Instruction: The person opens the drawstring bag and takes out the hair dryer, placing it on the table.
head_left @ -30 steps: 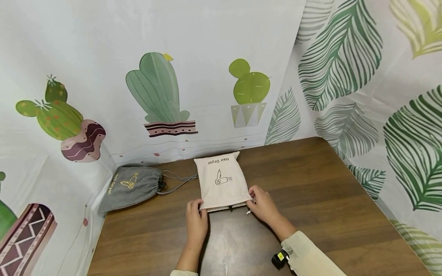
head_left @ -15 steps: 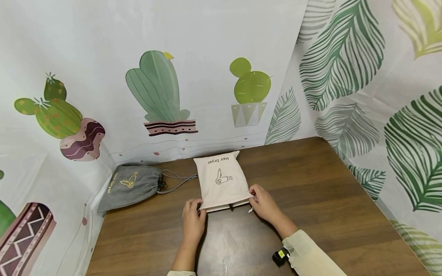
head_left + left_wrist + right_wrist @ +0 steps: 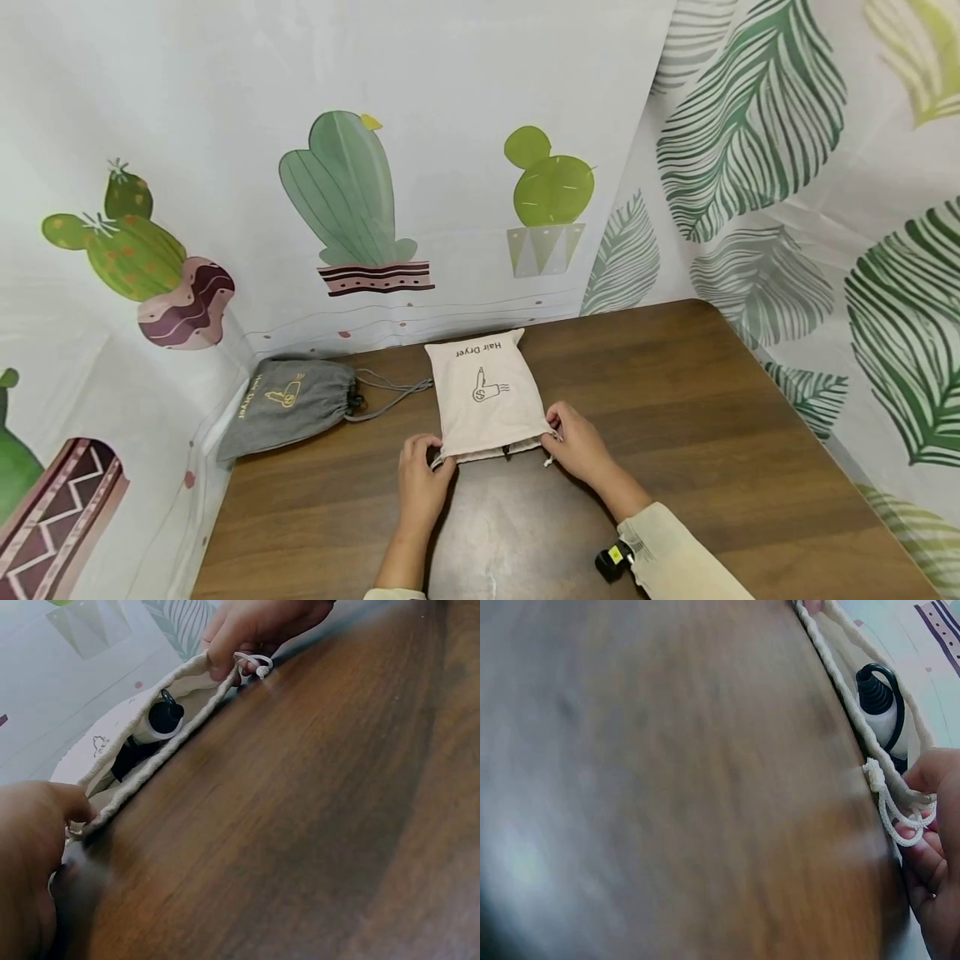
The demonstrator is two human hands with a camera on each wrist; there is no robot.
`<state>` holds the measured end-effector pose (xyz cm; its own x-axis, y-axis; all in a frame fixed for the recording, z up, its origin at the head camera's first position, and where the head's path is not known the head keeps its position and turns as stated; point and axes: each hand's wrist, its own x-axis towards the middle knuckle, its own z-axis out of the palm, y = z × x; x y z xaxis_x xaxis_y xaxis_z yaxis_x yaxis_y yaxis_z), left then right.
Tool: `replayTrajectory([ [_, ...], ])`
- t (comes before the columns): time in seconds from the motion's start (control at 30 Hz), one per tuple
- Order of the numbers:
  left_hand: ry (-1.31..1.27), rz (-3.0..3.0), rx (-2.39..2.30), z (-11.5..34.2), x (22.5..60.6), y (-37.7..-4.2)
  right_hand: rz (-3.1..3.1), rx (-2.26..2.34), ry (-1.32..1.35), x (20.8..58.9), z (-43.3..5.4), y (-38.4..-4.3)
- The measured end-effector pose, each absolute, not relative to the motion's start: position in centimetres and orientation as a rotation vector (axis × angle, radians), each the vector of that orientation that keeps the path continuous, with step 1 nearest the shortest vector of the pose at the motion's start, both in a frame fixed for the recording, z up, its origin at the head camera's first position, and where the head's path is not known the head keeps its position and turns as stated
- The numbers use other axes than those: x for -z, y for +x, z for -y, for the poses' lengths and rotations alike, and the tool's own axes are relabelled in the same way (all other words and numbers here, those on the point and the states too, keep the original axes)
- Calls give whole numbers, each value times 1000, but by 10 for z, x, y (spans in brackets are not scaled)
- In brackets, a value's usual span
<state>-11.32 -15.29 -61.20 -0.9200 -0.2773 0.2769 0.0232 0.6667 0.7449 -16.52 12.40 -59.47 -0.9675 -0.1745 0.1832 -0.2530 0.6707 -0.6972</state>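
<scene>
A cream drawstring bag, printed "Hair Dryer" with a dryer drawing, lies flat near the back of the table, its mouth facing the person. My left hand pinches the left corner of the mouth. At the right corner, my right hand grips the hem beside a knotted white drawstring. The mouth gapes in both wrist views. Inside lies a hair dryer, showing a white handle end, a ribbed black cord sleeve and a looped black cord; the bag hides the rest of it.
To the left, a grey drawstring bag with yellow print lies on the brown wooden table. Its grey cords trail toward the cream bag. Patterned cloth walls stand behind and at both sides.
The cream bag's mouth gapes a little wider than a second ago. Both hands stay at its corners, with the left hand shifted slightly. The grey bag lies as before.
</scene>
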Motion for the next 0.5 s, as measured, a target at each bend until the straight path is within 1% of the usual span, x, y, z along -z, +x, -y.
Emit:
replayTrajectory([
  [0.5,101,2455,1075,149,615,-110,2697,-1187,368,604,-128,-166],
])
